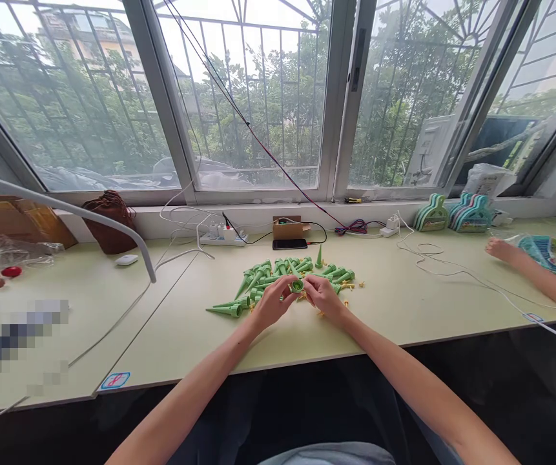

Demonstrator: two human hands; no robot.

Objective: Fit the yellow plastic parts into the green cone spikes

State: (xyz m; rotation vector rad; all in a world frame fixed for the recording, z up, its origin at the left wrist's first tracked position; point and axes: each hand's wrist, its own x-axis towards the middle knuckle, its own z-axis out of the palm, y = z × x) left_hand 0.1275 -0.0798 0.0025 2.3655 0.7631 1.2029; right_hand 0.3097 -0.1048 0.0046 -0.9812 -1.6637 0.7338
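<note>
My left hand [275,302] is closed around a green plastic spike [298,286], whose round hollow end faces up toward me. Just right of that rim, my right hand [325,297] has its fingers pinched together against or beside the spike; what is between its fingertips is hidden. Behind and around both hands lies a loose pile of similar green spikes [259,274] with ridged collars. One spike [319,257] stands upright on its wide end at the back of the pile. Small yellow plastic pieces [346,303] are scattered among the spikes and to the right.
A phone [290,244] lies before a small cardboard box [291,227]. White cables [432,261] cross the table [403,316] at right, where another person's arm [529,268] rests by a blue-green package [546,255]. A grey curved tube [113,225] arches over the left side.
</note>
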